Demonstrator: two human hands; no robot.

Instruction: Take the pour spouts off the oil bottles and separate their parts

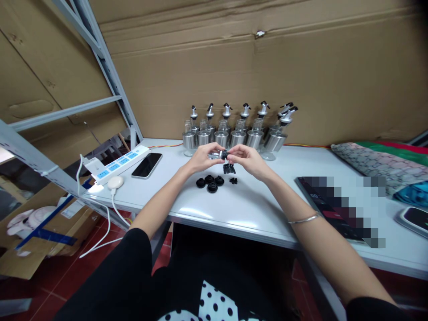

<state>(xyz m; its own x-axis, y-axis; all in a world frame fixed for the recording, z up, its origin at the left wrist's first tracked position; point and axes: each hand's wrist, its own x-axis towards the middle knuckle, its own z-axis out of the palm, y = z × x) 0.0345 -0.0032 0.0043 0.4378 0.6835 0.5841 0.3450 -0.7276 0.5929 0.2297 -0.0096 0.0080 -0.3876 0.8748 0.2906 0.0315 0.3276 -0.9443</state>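
Both hands meet above the white table point(200, 203), in front of two rows of bottles. My left hand point(207, 157) is closed around a silver pourer point(216, 156) with a black stopper end. The fingers of my right hand point(245, 159) pinch that black end point(224, 154). Just below the hands lie small black levers point(229, 169) and a few tiny black pieces point(233, 181). Several round black caps point(211, 187) sit to their left. Steel-clad glass bottles point(221, 137) stand behind the hands; the back ones carry silver pourers point(227, 109) with black levers.
At left are a phone point(147, 165), a power strip point(115, 166), a white round charger point(115, 182) and a metal shelf post point(112, 73). A tablet point(321, 200), another phone point(416, 219) and patterned cloth point(377, 167) lie at right. Cardboard point(214, 76) rises behind.
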